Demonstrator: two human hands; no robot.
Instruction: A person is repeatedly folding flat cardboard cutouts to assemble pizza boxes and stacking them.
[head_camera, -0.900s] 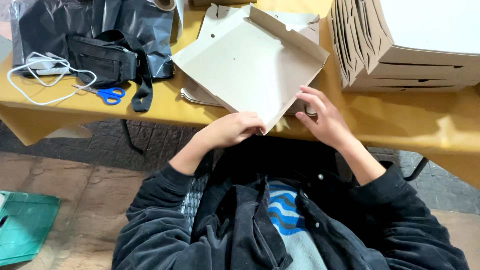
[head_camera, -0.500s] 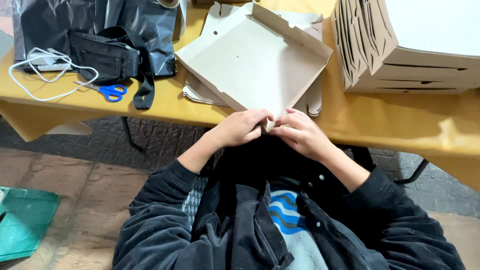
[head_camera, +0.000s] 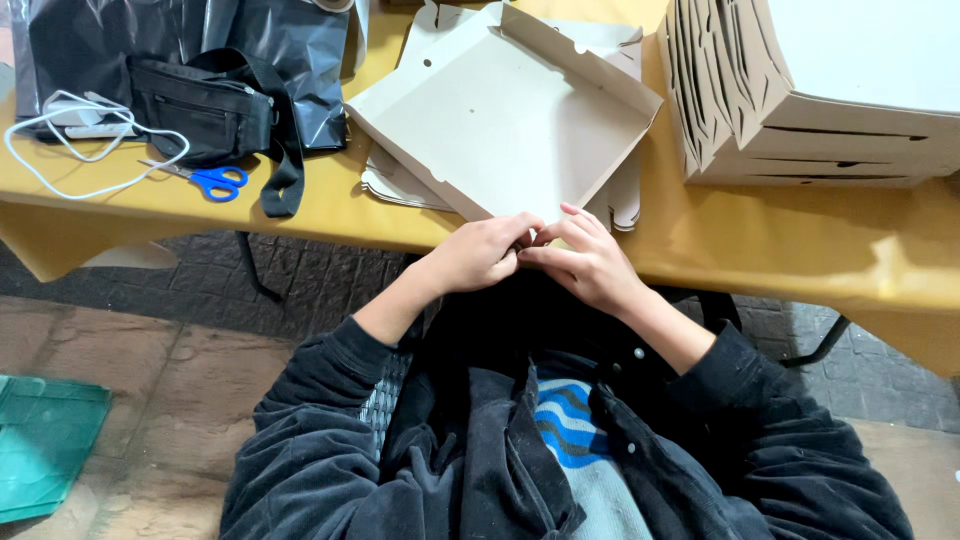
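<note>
Where the cardboard box (head_camera: 500, 125) overhangs the table's (head_camera: 800, 250) near edge, its nearest corner is pinched between closed fingers of left hand (head_camera: 480, 252) and right hand (head_camera: 585, 262), equally near.

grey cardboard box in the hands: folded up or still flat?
Partly folded: the box has far and right walls raised; both hands pinch its near corner.

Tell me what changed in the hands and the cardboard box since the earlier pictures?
The right hand moved left from the near right edge of the half-folded grey cardboard box to its near corner, meeting the left hand; both now pinch that corner together. The box, blue-handled scissors and stack of folded boxes stayed in place.
</note>
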